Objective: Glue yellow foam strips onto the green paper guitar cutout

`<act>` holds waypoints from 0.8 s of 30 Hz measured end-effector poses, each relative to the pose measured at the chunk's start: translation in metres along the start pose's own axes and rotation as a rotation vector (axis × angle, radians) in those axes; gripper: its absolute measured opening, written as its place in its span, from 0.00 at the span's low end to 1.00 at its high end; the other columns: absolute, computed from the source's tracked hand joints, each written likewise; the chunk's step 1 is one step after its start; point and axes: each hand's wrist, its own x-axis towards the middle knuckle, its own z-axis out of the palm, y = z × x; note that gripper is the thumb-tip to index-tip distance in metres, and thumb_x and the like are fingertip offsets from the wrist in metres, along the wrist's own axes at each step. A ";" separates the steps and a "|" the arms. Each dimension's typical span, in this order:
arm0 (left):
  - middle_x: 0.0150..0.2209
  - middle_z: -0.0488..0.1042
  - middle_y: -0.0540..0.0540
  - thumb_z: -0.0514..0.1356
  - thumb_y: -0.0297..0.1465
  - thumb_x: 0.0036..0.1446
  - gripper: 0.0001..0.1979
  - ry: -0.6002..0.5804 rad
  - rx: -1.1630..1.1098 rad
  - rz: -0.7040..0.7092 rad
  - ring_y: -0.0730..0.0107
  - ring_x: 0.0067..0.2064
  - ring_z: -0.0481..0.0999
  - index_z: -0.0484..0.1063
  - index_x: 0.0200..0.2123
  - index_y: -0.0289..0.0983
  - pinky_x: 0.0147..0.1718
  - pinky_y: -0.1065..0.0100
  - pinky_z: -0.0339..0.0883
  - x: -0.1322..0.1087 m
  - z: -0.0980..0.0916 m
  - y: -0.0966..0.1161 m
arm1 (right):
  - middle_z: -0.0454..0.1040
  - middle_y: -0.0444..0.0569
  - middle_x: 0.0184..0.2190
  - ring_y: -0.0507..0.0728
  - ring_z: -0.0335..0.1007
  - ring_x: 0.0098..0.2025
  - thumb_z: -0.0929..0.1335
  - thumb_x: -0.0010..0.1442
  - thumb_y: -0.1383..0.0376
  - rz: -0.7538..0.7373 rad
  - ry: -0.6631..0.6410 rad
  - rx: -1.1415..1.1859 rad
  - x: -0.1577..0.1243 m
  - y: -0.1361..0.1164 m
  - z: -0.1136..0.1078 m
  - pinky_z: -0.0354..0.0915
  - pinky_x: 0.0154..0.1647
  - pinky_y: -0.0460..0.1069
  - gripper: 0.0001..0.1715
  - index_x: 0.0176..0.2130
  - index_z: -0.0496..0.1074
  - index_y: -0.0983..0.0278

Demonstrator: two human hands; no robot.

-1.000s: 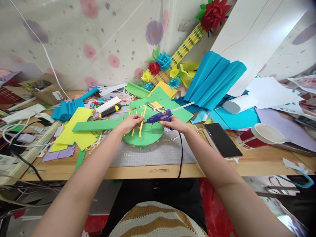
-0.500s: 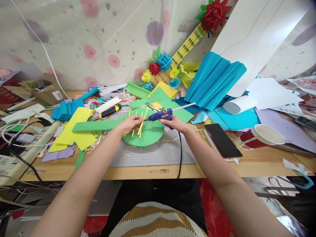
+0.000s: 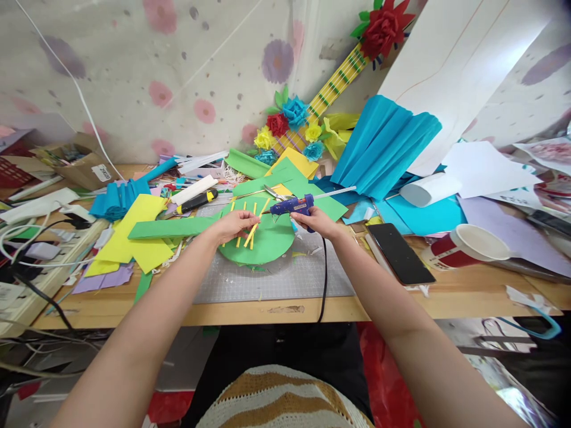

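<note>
A green paper disc [image 3: 267, 244] lies on a grey cutting mat [image 3: 285, 276], with several thin yellow strips across it. My left hand [image 3: 234, 224] is closed on one yellow strip [image 3: 252, 230], which slants up to the right over the disc. My right hand [image 3: 316, 220] grips a blue glue gun [image 3: 292, 206]. Its nozzle points left, close to the upper end of the held strip. A black cord [image 3: 325, 279] runs from the gun over the table's front edge. A long green paper band [image 3: 169, 227] extends left from the disc.
Scissors [image 3: 274, 192] lie just behind the disc. A black phone [image 3: 400, 252] and a tipped red paper cup [image 3: 464, 248] sit to the right. A yellow-black utility knife [image 3: 196, 202], yellow sheets [image 3: 134, 232] and blue folded paper [image 3: 383, 145] crowd the table. White cables [image 3: 27, 238] are at left.
The yellow strip in my left hand has tilted from nearly upright to slanting right. The glue gun has shifted slightly up and to the right.
</note>
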 end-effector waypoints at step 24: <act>0.24 0.69 0.50 0.69 0.41 0.36 0.18 -0.064 0.103 0.020 0.78 0.25 0.66 0.69 0.24 0.33 0.20 0.75 0.61 0.003 -0.006 -0.005 | 0.57 0.38 0.14 0.46 0.50 0.17 0.68 0.42 0.39 0.071 0.112 -0.056 0.000 0.001 -0.008 0.48 0.19 0.45 0.32 0.21 0.58 0.63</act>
